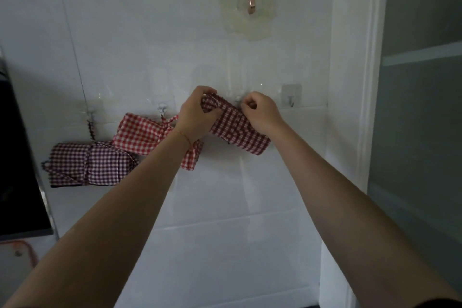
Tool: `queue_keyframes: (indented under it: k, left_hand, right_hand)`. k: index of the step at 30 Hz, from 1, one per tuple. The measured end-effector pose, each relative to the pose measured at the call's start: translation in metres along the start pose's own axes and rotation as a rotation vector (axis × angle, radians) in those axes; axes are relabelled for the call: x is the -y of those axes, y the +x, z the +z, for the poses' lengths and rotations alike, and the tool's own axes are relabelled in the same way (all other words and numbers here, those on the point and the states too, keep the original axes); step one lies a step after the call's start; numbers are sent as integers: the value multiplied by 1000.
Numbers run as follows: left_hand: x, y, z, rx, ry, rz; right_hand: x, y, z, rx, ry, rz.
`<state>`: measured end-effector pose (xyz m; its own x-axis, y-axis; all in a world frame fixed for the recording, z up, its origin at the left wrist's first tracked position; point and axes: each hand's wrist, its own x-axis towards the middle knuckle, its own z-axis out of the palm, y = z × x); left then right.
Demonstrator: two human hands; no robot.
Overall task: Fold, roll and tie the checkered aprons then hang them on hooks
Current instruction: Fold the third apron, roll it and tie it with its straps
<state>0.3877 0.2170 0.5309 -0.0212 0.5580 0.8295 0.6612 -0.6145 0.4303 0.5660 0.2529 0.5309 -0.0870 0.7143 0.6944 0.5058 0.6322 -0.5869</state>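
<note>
**A:** Checkered aprons, three of them, on the white tiled wall (125, 20). Left to right: the purple-checked roll (87, 164) at lower left hangs by its tie from the leftmost hook (90, 112); the bright red roll (145, 135) hangs from the next hook (162, 109), partly overlapping the purple one; the dark red roll (240, 130) at frame centre is in the hands.

**B:** Which step, would you say?

**A:** Hanging the third, I'd judge. Folding, rolling and tying look finished on it. The left hand (193, 114) has its fingers curled round the roll's upper end. The right hand (260, 112) is closed, fingertips pinched near a small hook (237, 101) just behind it. I think it holds the tie loop, though the loop itself is hidden.

**B:** How does the roll lie?

**A:** Its long axis runs diagonally, upper end toward centre-left, lower end pointing to lower right.

**B:** Next?

**A:** Probably slip the loop over that hook and release gently so the roll settles. Another hook (290, 100) is free at right, and a copper hook (251, 2) higher up.
</note>
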Motion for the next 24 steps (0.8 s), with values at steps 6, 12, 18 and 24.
queue_keyframes:
  k: [6,12,18,24]
  left_hand:
    - [2,1,4,-11,-2,-20]
    - [0,-4,1,-40,-76,-29]
    - [-1,-3,1,-33,-55,-59]
    - [0,-5,4,-21,-12,-80]
  right_hand:
    - [0,7,4,-22,-40,9]
    - [6,-1,1,-98,46,-23]
    - [10,2,4,-71,-27,15]
    - [10,6,4,-24,-94,66]
